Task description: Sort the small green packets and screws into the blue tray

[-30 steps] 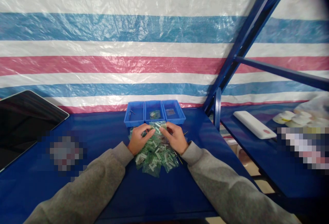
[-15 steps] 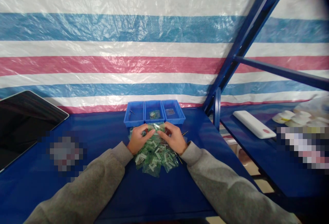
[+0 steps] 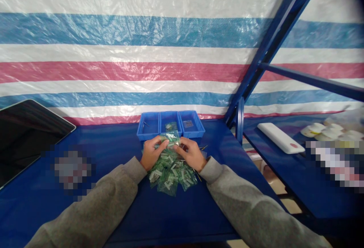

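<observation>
The left grip [image 3: 152,153] and right grip [image 3: 192,153] hide the sides of the raised bag [image 3: 171,136], whose contents are too small to tell, while bags in the pile [image 3: 170,183] beneath cover one another. That raised bag covers part of the front of the trays [image 3: 146,136], and the bits inside them stay too small to name. The left edge cuts off the screen [image 3: 31,138], near a patch [image 3: 72,168] blurred into squares; the bottom edge crops both sleeves [image 3: 108,198], and the right edge crops another blurred patch [image 3: 338,160].

no legible text, no readable labels, no brands, numbers or signs discernible
</observation>
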`<state>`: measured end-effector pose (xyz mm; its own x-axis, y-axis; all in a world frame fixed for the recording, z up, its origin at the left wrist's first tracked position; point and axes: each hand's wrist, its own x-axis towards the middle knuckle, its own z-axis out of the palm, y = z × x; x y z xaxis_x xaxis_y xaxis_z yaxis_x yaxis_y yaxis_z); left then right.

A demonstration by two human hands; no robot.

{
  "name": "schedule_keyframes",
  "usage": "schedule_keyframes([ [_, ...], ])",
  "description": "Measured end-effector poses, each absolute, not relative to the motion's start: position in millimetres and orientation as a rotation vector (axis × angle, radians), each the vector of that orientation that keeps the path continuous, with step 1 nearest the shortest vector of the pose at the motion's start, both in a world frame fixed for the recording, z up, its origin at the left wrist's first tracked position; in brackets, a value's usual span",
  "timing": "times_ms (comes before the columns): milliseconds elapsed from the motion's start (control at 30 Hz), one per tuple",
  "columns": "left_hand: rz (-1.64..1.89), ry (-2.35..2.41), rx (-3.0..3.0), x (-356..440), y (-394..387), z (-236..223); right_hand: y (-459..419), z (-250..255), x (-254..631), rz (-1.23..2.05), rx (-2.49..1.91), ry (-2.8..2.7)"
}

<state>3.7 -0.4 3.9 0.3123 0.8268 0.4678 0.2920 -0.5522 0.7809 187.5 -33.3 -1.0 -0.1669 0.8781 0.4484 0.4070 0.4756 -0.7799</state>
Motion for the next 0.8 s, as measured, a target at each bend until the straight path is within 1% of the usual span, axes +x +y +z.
schedule_keyframes([
  [800, 1.071, 1.007, 2.191, 5.2, -1.2, 8.3, -29.5, -7.4, 188.9, 0.68, -1.149, -1.6],
])
